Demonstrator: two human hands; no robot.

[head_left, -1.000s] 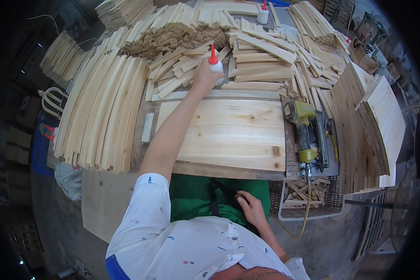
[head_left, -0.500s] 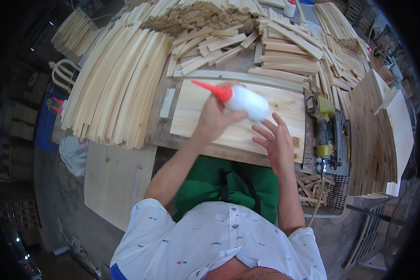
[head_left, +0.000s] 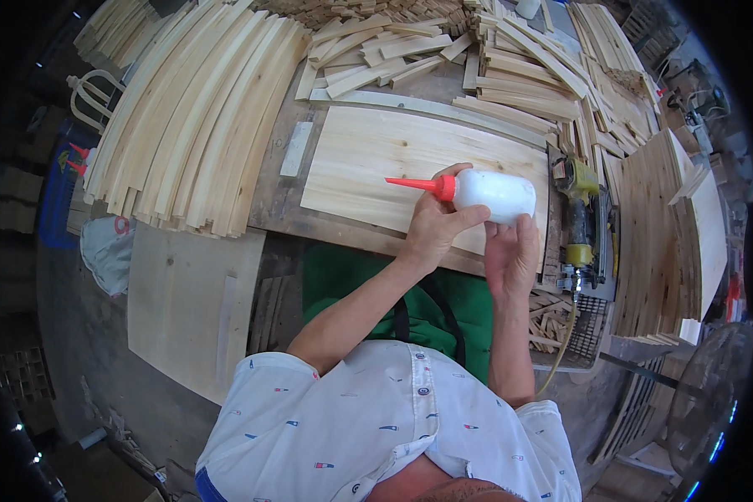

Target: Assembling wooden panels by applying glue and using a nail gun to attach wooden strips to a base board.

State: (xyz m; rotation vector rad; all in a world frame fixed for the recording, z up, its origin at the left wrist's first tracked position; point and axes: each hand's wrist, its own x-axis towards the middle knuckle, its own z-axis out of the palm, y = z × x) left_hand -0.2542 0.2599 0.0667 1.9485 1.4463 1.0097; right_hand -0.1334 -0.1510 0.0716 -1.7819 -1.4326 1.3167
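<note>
Some of the left hand (head_left: 437,224) hides behind the white bottle (head_left: 498,193).

I see a milky white bottle (head_left: 495,197) with a bright red cap (head_left: 446,187) and matching red spout (head_left: 410,183). The board (head_left: 364,159) is pale cream, streaked with straw-coloured grain and dotted with brown knots, against the dull brown counter (head_left: 278,199). The nail gun (head_left: 579,180) is yellow-green and black, its hose (head_left: 570,335) mustard yellow. The white shirt (head_left: 343,418) carries a scattered little print in red and blue; the cloth (head_left: 341,274) is deep green.
</note>
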